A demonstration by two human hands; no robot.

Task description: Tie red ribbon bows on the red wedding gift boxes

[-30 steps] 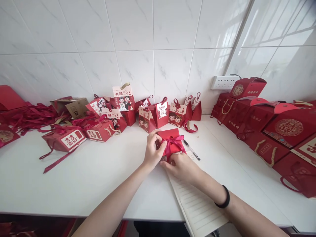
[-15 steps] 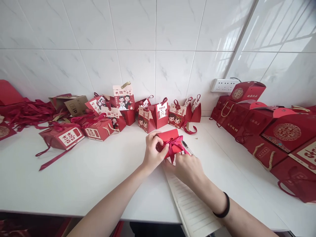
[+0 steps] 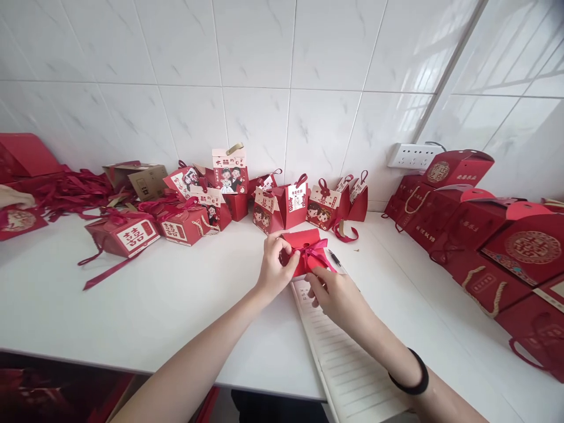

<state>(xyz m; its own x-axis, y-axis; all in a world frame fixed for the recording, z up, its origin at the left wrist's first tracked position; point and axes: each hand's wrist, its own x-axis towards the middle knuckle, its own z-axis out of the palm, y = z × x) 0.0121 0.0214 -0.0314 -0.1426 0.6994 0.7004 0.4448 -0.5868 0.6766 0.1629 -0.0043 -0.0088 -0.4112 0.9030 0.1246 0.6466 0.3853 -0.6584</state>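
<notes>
Though in left hand, red box just beyond right hand.

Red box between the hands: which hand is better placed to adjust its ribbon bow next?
Probably the right hand: its fingers are at the bow's lower right edge, while the left hand is occupied, gripping the left side of the red box.

A glossy, grey-veined white tiled wall spans ten to one o'clock, meeting a second tiled wall at two, where pale streaks of light reflect. A white power strip sits against the tiles at half past two. A white tabletop stretches from nine to four, shadowed beneath at eight.
</notes>
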